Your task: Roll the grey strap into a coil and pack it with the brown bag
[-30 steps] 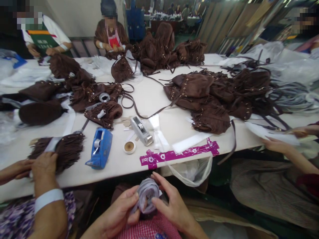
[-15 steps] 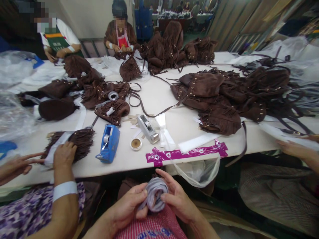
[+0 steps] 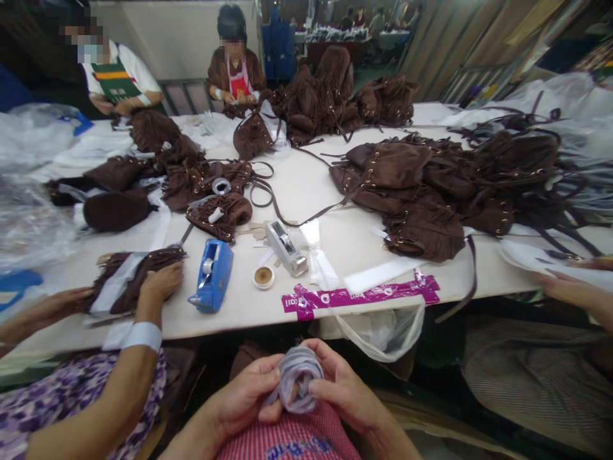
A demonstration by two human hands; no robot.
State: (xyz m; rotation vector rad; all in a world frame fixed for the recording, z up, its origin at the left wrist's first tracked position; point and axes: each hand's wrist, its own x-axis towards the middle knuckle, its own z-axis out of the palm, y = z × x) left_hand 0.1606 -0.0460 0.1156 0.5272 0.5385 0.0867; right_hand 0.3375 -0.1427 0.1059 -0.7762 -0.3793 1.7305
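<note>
Low in front of the table edge, above my red checked apron (image 3: 287, 437), I hold a coil of soft greyish strip (image 3: 299, 370), wound in loops with a hollow middle. I cannot tell if it is cloth or wrapped strap. My left hand (image 3: 249, 390) pinches the coil's left side between thumb and fingers. On the opposite side my right hand (image 3: 338, 380) is closed round it, thumb at the hollow and fingers over the back. Something dark brown (image 3: 246, 358), partly hidden, lies behind my left hand.
Brown fringed bags (image 3: 421, 198) crowd the white table (image 3: 306, 172). Nearer are a blue tape dispenser (image 3: 211, 278), a grey tape dispenser (image 3: 286, 249), a small round tub (image 3: 263, 276) and a plastic bag (image 3: 387, 335) at the edge. Co-workers' hands (image 3: 163, 284) work left and right.
My right fingers have curled from stretched out to round the back of the coil, which turns slightly. The left neighbour's hand has moved right along a brown fringed bag.
</note>
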